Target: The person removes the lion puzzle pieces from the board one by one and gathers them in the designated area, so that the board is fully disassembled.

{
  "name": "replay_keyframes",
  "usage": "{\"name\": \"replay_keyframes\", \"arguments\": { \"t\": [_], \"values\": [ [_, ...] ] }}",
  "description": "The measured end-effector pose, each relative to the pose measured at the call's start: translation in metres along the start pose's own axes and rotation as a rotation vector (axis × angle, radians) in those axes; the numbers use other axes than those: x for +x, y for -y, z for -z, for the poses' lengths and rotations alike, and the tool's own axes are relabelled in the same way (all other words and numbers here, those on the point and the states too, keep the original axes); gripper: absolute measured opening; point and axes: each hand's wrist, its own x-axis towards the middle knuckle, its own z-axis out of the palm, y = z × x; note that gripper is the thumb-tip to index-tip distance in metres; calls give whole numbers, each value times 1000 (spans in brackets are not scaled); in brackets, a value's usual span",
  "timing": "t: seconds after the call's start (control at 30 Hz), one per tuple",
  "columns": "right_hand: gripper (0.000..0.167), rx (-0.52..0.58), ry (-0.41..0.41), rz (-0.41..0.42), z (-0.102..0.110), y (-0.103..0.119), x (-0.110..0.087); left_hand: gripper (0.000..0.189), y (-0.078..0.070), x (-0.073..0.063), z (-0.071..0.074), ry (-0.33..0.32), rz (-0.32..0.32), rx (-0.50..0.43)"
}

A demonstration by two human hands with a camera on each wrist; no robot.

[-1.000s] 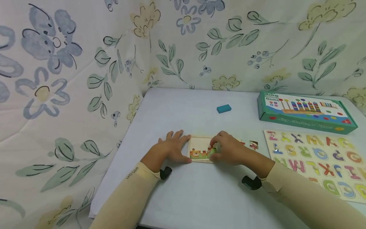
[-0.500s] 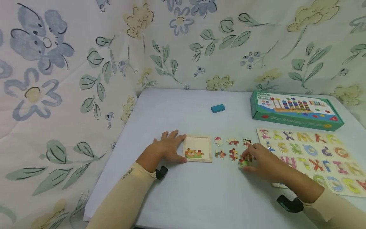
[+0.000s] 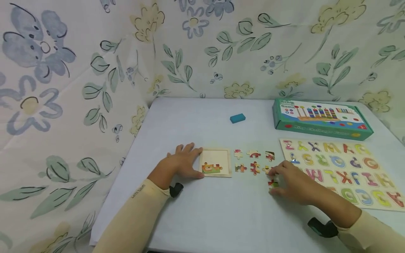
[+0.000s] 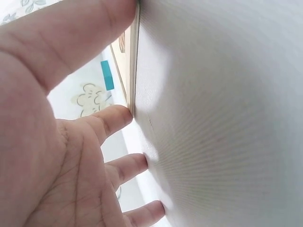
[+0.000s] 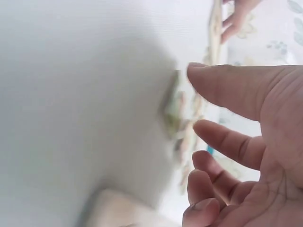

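A square wooden puzzle tray (image 3: 218, 156) lies flat, with joined jigsaw pieces (image 3: 212, 168) in its lower left part. My left hand (image 3: 180, 164) is spread at the tray's left side, thumb and index fingertip touching its edge (image 4: 134, 71). To the right, my right hand (image 3: 294, 183) hovers low over a green and red jigsaw piece (image 3: 272, 185). Its thumb and index finger are apart in the right wrist view, and the piece (image 5: 173, 113) lies on the table beyond them, blurred. Several other loose pieces (image 3: 254, 168) lie in rows between tray and hand.
A wooden alphabet board (image 3: 329, 149) lies at the right, partly behind my right hand and forearm. Behind it sits a green ring game box (image 3: 322, 119). A small teal block (image 3: 237, 118) lies farther back, before the floral cloth (image 3: 190, 52).
My right hand has moved from the tray to the right, carrying a green and red piece, and has let go of it below the loose rows. My left hand stays at the tray.
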Motion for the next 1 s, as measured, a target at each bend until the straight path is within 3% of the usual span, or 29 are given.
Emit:
{"name": "replay_keyframes", "arguments": {
  "t": [0.3, 0.67, 1.0],
  "values": [
    [45, -9, 19, 71, 5, 43, 44, 102, 3, -1, 0, -3, 8, 0],
    [33, 4, 60, 175, -29, 104, 104, 103, 0, 0, 1, 12, 15, 13],
    [21, 19, 65, 170, -44, 120, 117, 93, 0, -1, 2, 18, 23, 5]
  ]
}}
